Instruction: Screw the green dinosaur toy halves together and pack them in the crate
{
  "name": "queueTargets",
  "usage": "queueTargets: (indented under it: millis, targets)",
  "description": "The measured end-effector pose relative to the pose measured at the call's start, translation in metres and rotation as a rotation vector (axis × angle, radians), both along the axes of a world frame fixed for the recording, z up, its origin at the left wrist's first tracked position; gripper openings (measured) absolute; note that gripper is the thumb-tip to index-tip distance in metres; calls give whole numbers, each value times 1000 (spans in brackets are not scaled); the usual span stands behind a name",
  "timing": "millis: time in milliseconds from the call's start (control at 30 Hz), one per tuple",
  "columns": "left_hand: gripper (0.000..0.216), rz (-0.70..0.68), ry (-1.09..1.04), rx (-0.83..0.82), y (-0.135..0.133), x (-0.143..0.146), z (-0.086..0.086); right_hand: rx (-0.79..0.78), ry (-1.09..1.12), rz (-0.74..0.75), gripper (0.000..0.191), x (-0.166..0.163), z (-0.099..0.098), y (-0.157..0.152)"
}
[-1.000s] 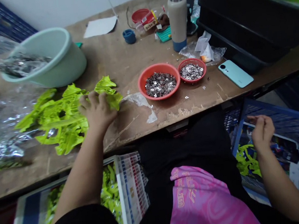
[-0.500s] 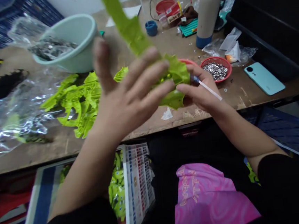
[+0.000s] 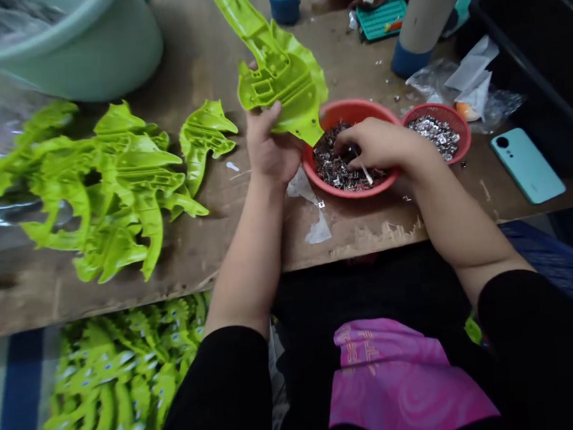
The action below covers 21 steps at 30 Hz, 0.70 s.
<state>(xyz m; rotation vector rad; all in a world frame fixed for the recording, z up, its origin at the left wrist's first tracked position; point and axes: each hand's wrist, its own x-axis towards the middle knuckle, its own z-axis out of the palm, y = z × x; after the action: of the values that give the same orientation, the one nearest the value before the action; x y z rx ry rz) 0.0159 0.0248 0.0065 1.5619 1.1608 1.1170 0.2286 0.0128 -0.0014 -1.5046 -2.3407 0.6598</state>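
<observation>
My left hand (image 3: 275, 146) grips a lime-green plastic shell part (image 3: 288, 84) near its lower edge. Its ribbed inner side with posts and small holes faces me, and a long curved arm of it runs up out of view. My right hand (image 3: 380, 143) reaches down into a red plastic bowl (image 3: 357, 192) of small metal pieces (image 3: 335, 164). A thin stick with a white end (image 3: 366, 173) pokes out from between its fingers. Whether those fingertips also pinch a metal piece cannot be made out.
Left of my hands lie a pile of green shell parts (image 3: 112, 170) and a separate one (image 3: 204, 135). A pale green tub (image 3: 117, 62) stands behind. On the right are a smaller red basket (image 3: 465, 142), a phone (image 3: 528, 166) and a bottle (image 3: 429, 12). Finished-looking green pieces (image 3: 106, 391) fill a crate below.
My left hand, spread and blurred before, now grips the green shell part, turned to its inner side. My right hand has let go of the part and moved into the bowl.
</observation>
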Motion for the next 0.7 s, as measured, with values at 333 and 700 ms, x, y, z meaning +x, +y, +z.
queueTargets:
  millis: [333,700]
  targets:
    - [79,-62,-97,-134,-8,-7,-7,-22,-37,46,28,-14,4,-17]
    - [90,-127,-206,-57,-7,-17,-5,22,43,-77,18,-10,13,-21]
